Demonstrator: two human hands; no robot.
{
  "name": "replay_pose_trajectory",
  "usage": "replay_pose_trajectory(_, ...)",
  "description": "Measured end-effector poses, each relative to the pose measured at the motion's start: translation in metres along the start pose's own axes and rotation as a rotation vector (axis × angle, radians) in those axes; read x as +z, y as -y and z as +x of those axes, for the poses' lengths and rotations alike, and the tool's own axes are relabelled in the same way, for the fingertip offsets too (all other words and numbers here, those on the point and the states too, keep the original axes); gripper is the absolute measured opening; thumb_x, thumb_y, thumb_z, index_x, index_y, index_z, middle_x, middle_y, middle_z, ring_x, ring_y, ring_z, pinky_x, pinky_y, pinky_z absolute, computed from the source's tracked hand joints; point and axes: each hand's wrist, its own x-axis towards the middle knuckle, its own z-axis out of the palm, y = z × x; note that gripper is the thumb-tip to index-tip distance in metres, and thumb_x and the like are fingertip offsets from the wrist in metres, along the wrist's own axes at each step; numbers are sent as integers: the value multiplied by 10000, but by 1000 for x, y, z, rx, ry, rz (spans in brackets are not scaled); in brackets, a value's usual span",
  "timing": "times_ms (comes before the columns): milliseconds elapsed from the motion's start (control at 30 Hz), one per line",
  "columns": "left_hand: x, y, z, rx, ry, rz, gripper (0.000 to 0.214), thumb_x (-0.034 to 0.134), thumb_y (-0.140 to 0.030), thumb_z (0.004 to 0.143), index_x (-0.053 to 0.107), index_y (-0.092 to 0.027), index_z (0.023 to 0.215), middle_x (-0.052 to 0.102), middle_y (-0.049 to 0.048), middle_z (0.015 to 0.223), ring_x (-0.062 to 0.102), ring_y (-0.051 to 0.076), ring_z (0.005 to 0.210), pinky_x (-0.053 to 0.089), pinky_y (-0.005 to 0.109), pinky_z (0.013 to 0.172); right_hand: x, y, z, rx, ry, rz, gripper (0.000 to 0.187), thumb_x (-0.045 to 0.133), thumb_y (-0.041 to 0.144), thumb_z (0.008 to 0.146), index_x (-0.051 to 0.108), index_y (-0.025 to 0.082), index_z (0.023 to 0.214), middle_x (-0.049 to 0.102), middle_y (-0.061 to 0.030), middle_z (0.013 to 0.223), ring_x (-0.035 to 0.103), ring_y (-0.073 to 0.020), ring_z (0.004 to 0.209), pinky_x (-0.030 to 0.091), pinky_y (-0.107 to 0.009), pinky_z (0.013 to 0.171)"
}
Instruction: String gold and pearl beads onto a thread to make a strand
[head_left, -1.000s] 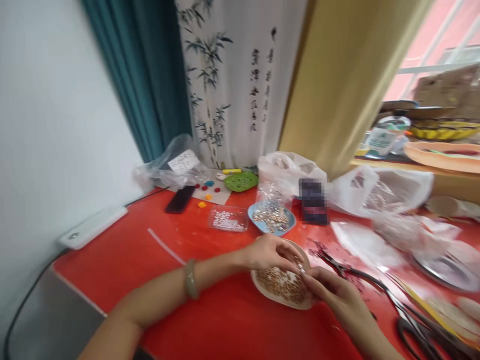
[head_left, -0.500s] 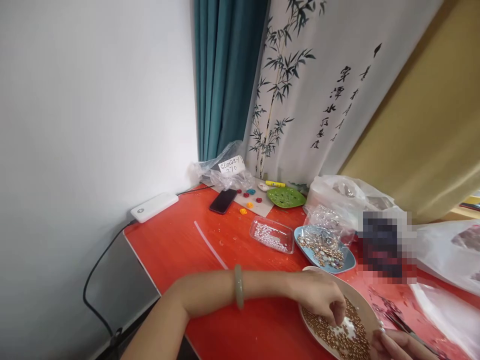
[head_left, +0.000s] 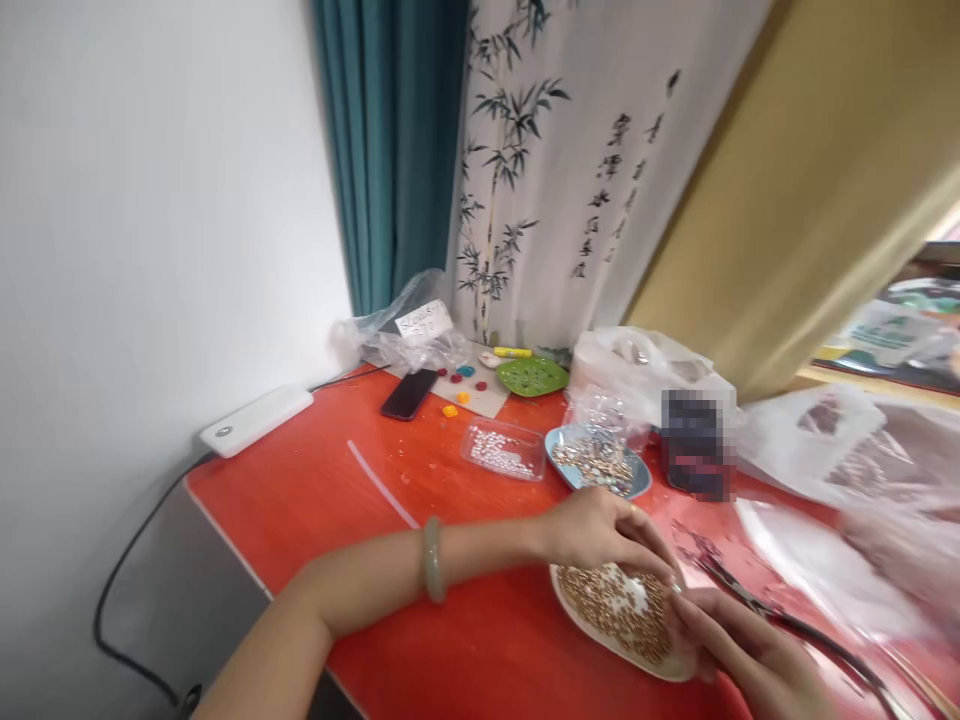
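My left hand [head_left: 600, 530] reaches across a cream plate [head_left: 577, 622] filled with small brown beads [head_left: 615, 608], its fingertips pinched together over the plate's right side. A green bangle [head_left: 432, 560] circles that wrist. My right hand [head_left: 750, 655] comes in from the lower right, its fingertips meeting the left ones at the plate's rim. A tiny pale bead seems to sit between the fingertips, but blur hides how the right hand grips.
Behind the plate on the red table [head_left: 315, 500] stand a blue dish [head_left: 638, 486] of mixed beads, a clear box of pearls [head_left: 502, 455], a green dish [head_left: 532, 376], a phone [head_left: 409, 393] and plastic bags [head_left: 645, 365]. Dark pliers [head_left: 757, 605] lie to the right.
The view swung left and then partly back. My left hand lifted from picking in the beads, and its fingertips now meet those of the right hand at the plate's right rim.
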Motion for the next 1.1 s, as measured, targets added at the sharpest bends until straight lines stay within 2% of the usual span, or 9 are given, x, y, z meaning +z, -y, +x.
replay_pose_trajectory(100, 1, -1, -4, -1, 9, -5, 221, 665, -259, 607, 664, -113, 772, 641, 49, 771, 559, 129, 696, 427, 239, 636, 4, 8, -4, 27, 34, 66, 331, 613, 488, 628, 576, 166, 556, 526, 8, 468, 470, -119, 438, 403, -220, 440)
replay_pose_trajectory(233, 0, -1, -4, -21, 52, -31, 204, 649, -238, 620, 637, -113, 780, 644, 56, 789, 581, 139, 727, 439, 253, 646, 4, 9, -6, 32, 38, 154, 370, 561, 515, 674, 553, 157, 584, 528, 12, 498, 484, -112, 455, 401, -228, 461)
replay_pose_trajectory(400, 1, -4, -3, -70, -33, -23, 254, 681, -185, 589, 577, -110, 808, 653, 59, 727, 603, 150, 713, 453, 274, 655, 3, 4, -8, 18, 86, 246, 320, 569, 464, 700, 529, 159, 613, 527, 24, 513, 493, -106, 465, 397, -228, 476)
replay_pose_trajectory(500, 2, -8, -4, -72, -54, 50, 252, 663, -191, 616, 595, -106, 844, 658, 68, 748, 601, 149, 723, 453, 268, 665, 3, 2, -8, 24, 99, 258, 303, 565, 445, 710, 523, 159, 620, 531, 25, 509, 495, -106, 458, 389, -231, 475)
replay_pose_trajectory(600, 1, -9, -4, -51, -69, 162, 148, 621, -224, 662, 636, -108, 752, 655, 54, 737, 584, 133, 690, 447, 252, 652, 3, 0, -8, 17, 95, 260, 277, 563, 419, 722, 534, 155, 643, 533, 25, 517, 496, -103, 465, 379, -226, 480)
replay_pose_trajectory(767, 4, -8, -5, -60, -97, 257, 140, 610, -247, 666, 642, -120, 715, 644, 31, 706, 565, 121, 658, 446, 244, 636, 3, 2, -10, 0, 103, 267, 261, 557, 393, 735, 539, 150, 639, 527, 24, 532, 488, -101, 486, 377, -225, 495)
replay_pose_trajectory(967, -1, -9, -5, -87, -40, 265, 254, 613, -253, 663, 601, -116, 877, 653, 50, 783, 585, 145, 739, 445, 244, 652, 3, 6, -11, -23, 101, 267, 276, 543, 396, 745, 517, 154, 614, 499, 33, 531, 485, -98, 486, 385, -219, 490)
replay_pose_trajectory(1033, -9, -13, -7, -121, -1, 385, 219, 593, -240, 674, 603, -121, 857, 653, 51, 785, 587, 148, 735, 441, 241, 638, 3, 6, -11, -29, 97, 267, 275, 539, 396, 748, 513, 157, 614, 496, 34, 539, 489, -98, 492, 392, -218, 491)
replay_pose_trajectory(1100, -18, -18, -11, -137, 88, 592, 135, 564, -209, 683, 624, -134, 777, 655, 42, 770, 586, 148, 728, 428, 241, 645, 3, 6, -11, -29, 91, 268, 266, 538, 391, 750, 518, 157, 625, 499, 34, 552, 494, -96, 498, 399, -217, 496)
